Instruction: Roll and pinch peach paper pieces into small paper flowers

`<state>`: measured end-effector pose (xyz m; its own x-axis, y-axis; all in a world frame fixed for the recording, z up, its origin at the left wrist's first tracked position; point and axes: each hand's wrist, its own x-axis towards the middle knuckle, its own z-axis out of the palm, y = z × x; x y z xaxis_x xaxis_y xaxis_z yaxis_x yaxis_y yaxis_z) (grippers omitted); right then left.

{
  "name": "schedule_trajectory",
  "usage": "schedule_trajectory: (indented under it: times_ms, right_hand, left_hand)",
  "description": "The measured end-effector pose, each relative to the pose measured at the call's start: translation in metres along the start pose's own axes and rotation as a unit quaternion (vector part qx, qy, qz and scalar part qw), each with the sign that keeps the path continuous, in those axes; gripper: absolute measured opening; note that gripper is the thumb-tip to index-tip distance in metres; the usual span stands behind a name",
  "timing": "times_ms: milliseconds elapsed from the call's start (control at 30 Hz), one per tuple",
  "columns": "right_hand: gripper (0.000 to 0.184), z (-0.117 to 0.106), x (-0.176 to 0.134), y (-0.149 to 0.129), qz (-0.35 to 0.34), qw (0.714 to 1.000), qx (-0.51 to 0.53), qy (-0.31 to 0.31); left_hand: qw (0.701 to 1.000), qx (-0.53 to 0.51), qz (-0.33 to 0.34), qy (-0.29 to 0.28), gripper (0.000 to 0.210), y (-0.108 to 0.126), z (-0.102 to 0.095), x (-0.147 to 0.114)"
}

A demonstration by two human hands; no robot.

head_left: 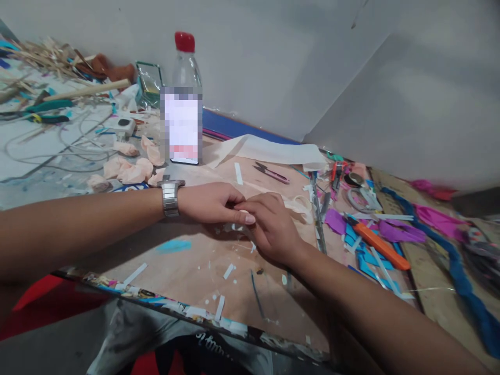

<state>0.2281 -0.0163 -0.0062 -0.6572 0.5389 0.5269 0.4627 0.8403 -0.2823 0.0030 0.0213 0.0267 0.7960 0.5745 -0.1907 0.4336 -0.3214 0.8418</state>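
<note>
My left hand (213, 203), with a silver watch (170, 198) on its wrist, meets my right hand (275, 226) above the middle of the board. The thumbs and fingers of both are closed together in a pinch. Between the fingertips shows a small pale bit, too hidden to name. A curled cream strip (302, 207) lies just beyond my right hand; whether it joins the pale bit cannot be seen. Behind the hands lie thread snips (271, 173) and a long cream paper strip (273, 151). Peach crumpled paper pieces (130, 169) sit past my left wrist.
A phone (183, 127) leans against a red-capped bottle (187, 67) near the wall. To the right lie an orange utility knife (377, 242), a tape roll (361, 199) and coloured scraps. Pliers (42, 112), a white cable and thin sticks (50, 57) crowd the left.
</note>
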Motion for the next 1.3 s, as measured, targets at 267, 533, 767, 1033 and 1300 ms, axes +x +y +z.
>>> schedule_trajectory:
  times_ms: [267,533,767,1033,1300]
  right_hand:
    - [0.016,-0.0003,-0.0010,-0.0003,0.016,0.999,-0.049,-0.012]
    - [0.011,-0.0007,-0.0023,-0.0025,0.015,0.996,-0.084,0.003]
    - [0.017,-0.0028,-0.0008,-0.0069,0.006,0.993,-0.114,0.021]
    - [0.016,-0.0047,0.0006,-0.0066,0.019,0.993,-0.119,0.020]
    - [0.020,-0.0012,-0.0010,-0.0026,0.085,0.995,-0.060,0.007]
  left_hand:
    - [0.999,0.023,-0.005,0.025,0.058,0.0032,-0.0008,0.0011]
    - [0.999,0.008,-0.021,0.046,0.053,0.0035,0.0018,0.0013]
    - [0.998,0.002,-0.012,0.059,0.023,0.0052,0.0022,0.0021]
    - [0.998,-0.015,-0.002,0.059,0.049,0.0035,0.0004,0.0021]
    - [0.997,-0.034,-0.018,0.067,0.042,0.0024,-0.0003,0.0015]
